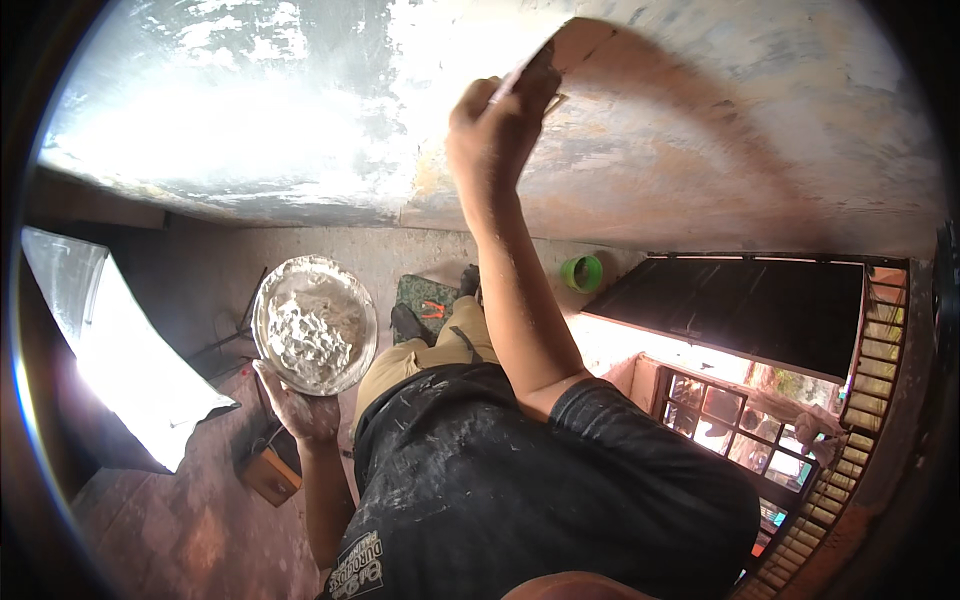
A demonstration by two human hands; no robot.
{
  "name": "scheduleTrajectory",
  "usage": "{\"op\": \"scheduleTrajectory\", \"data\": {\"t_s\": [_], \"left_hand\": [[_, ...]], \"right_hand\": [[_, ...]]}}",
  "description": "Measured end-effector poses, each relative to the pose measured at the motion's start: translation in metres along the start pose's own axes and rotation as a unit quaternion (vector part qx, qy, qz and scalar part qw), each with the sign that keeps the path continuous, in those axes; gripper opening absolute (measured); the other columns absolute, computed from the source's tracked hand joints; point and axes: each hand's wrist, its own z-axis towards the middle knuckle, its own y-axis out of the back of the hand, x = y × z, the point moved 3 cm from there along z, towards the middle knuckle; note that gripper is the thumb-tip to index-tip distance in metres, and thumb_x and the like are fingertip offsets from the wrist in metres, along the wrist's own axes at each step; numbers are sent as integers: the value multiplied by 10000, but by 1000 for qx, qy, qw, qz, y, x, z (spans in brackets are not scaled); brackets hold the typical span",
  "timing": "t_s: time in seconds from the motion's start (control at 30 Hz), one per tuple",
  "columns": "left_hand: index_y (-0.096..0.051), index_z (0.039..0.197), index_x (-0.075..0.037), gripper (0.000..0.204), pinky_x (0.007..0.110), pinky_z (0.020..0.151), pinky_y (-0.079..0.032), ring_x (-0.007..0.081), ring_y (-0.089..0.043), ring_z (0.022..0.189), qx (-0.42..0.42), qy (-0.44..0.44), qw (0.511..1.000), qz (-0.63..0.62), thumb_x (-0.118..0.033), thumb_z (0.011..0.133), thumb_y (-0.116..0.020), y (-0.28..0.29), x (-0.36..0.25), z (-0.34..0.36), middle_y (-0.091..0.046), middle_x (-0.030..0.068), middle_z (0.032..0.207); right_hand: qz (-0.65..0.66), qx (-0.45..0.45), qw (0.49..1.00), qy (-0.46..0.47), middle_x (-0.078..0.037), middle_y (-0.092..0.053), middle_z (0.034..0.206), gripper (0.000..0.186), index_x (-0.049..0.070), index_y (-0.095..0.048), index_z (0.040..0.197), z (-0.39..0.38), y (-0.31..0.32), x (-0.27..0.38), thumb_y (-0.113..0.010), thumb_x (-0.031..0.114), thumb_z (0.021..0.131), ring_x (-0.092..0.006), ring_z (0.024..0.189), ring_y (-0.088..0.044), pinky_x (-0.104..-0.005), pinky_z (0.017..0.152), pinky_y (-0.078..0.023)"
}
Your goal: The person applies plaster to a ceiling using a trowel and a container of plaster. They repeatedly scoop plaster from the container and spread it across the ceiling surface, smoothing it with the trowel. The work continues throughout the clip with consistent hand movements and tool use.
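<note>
My left hand (308, 415), dusted white, supports a round metal pan (372, 318) from beneath, its fingers partly hidden below the pan. Inside the pan lies a heap of wet, whitish putty (315, 335). High up, my right hand (492, 135) is closed around a flat scraper (524, 72) whose thin edge is at the wall (680, 130); its handle is mostly covered by the fingers. The wall is patchy, with white and grey smears on the left and pinkish-brown areas on the right. A dark shadow of the arm stretches across it.
Below the wall are a green bucket (581, 273) and a camouflage-patterned surface (412, 292) with an orange-handled tool (433, 309) near my feet. A brown box (272, 476) stands on the floor at left. A black panel (730, 305) and a window grille (735, 425) are at right.
</note>
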Motion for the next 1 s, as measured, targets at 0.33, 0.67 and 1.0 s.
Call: {"op": "scheduleTrajectory", "data": {"t_s": [0.33, 0.67, 1.0], "left_hand": [[-398, 1628, -69, 643, 566, 1239, -409, 342, -505, 1464, 54, 1, 998, -16, -504, 1154, -407, -11, 2, -1, -490, 162, 1627], [-411, 1621, -71, 634, 586, 1219, -429, 353, -522, 1451, 43, 9, 999, -12, -502, 1156, -395, -14, 3, -2, -501, 168, 1619], [-403, 1627, -85, 664, 559, 1234, -409, 338, -497, 1467, 34, -16, 999, -4, -534, 1138, -429, -11, 7, -2, -490, 147, 1626]], "right_hand": [[88, 88, 991, 44, -272, -519, 1192, 752, -115, -304, 1587, -8, 19, 69, -605, -84, 899, -370, 940, -682, -429, 734, -605], [20, 130, 991, 32, -356, -544, 1195, 612, -208, -387, 1381, 29, -13, 84, -678, -13, 880, -457, 1117, -684, -450, 857, -660], [368, 305, 873, -101, -172, -681, 1012, 452, -44, -557, 1426, -74, 31, 16, -529, 109, 1001, -217, 861, -688, -385, 764, -628]]}}
